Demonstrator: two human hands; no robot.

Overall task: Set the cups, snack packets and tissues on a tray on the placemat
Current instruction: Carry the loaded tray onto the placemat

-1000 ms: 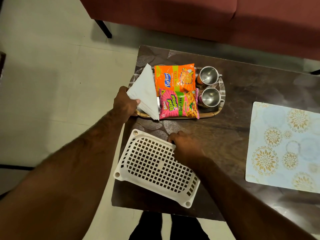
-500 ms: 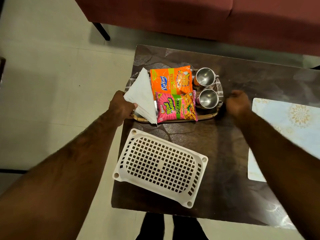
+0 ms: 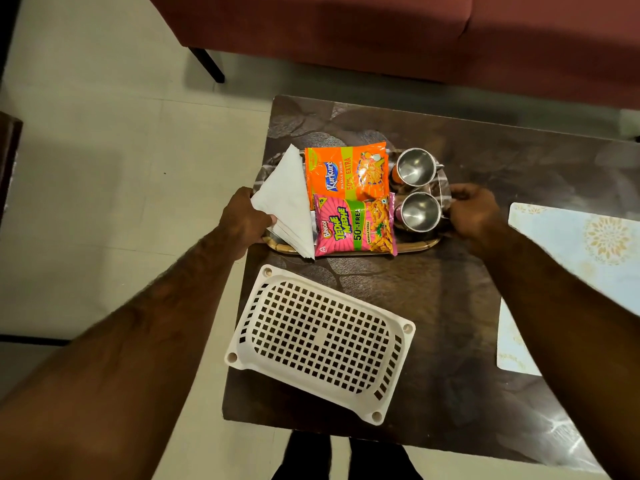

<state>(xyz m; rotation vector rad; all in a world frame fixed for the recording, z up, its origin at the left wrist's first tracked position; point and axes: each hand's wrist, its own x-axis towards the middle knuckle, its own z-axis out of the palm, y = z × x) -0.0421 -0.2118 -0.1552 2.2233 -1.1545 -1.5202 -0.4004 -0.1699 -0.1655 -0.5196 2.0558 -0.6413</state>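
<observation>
Reaching in since a moment ago, the right hand [image 3: 476, 216] is now gripping the tray [image 3: 349, 250] opposite the left hand [image 3: 244, 221], both fingers closing on its ends, readying a level lift toward the placemat [image 3: 568, 258].

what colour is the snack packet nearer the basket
Pink, with a green band, on the pink snack packet; the head view, the only one, shows it.

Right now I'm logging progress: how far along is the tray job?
Done: the tray holds tissues, both snack packets and two cups. In hand: the left hand and right hand are at the tray's ends. Left: moving it onto the placemat, where nothing sits.
</observation>
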